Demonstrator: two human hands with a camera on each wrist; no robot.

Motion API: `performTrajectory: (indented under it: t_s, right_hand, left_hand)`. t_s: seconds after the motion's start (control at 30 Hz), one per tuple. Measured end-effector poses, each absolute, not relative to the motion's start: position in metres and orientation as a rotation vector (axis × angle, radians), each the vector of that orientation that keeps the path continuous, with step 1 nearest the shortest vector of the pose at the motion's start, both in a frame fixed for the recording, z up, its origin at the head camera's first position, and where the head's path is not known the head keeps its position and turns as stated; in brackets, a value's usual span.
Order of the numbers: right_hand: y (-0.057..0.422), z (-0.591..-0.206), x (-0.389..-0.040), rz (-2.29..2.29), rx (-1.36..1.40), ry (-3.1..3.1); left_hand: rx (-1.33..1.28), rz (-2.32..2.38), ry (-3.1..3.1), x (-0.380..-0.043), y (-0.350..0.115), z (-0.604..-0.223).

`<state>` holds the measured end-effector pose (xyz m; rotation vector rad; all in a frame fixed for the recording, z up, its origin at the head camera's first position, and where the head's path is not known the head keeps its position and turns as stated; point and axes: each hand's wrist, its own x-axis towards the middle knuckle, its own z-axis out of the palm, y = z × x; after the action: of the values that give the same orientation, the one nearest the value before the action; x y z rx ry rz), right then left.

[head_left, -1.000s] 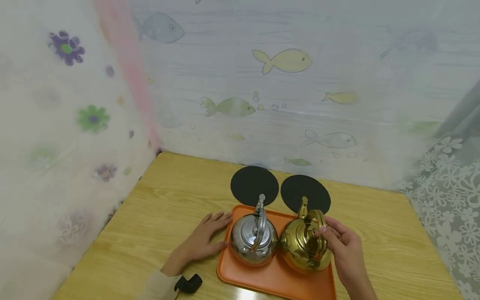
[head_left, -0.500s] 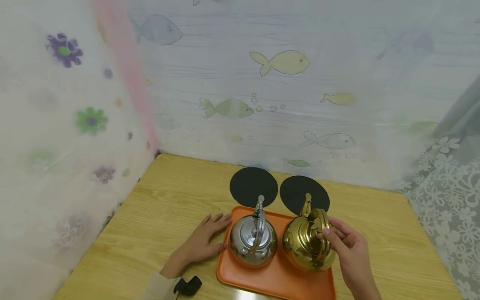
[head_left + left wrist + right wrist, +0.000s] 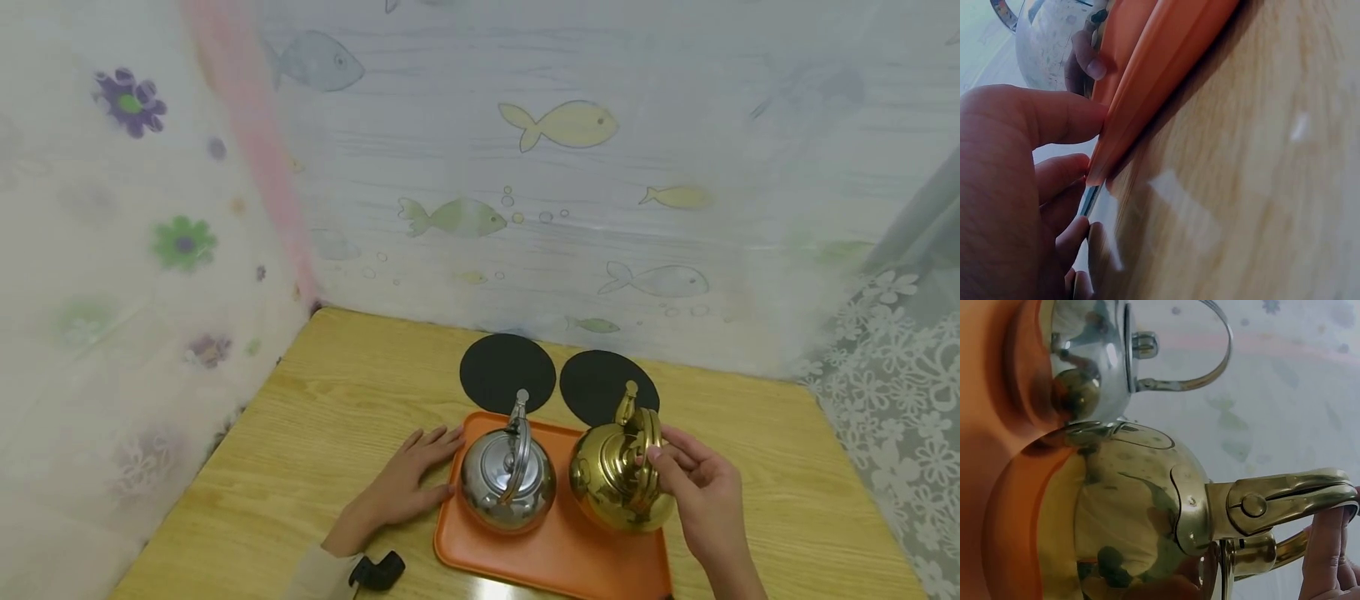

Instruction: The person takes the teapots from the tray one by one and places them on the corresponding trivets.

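A gold kettle (image 3: 600, 487) hangs by its arched handle from my right hand (image 3: 705, 492), whose fingers hook under the handle with the thumb on the near side. Its spout points toward the back, and its body overlaps the right part of the orange tray (image 3: 495, 550). Beside it on the tray stands a silver kettle (image 3: 480, 492), handle up. My left hand (image 3: 401, 487) lies spread at the tray's left edge; in the left wrist view its thumb and fingertips touch the rim (image 3: 1141, 94).
Two black round mats (image 3: 507, 372) lie side by side behind the tray on the wooden table (image 3: 315, 400); the gold spout overlaps the right one. A fish-print curtain (image 3: 450, 150) hangs along the back, and a flower-print one on the left. Lace fabric (image 3: 885, 400) covers the right side.
My right hand has shifted the gold kettle right and slightly back, opening a gap between the two kettles. My left hand and the silver kettle have stayed put.
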<state>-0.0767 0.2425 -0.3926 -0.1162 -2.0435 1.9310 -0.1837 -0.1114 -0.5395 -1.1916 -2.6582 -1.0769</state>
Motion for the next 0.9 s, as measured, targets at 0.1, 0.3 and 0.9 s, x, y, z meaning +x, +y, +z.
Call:
performTrajectory:
  t_s: [0.1, 0.3, 0.9]
  right_hand:
    - [0.244, -0.394, -0.08, 1.924, -0.135, -2.045]
    - [0.249, -0.397, -0.086, 1.899, -0.148, -2.06]
    - [0.263, -0.395, -0.106, 1.938, -0.068, -2.026]
  left_hand:
    - [-1.184, -1.062, -2.674, -0.184, -0.112, -0.541]
    - [-1.187, -1.038, -2.664, -0.185, -0.112, -0.543]
    - [-1.182, -1.067, -2.655, -0.184, -0.11, -0.54]
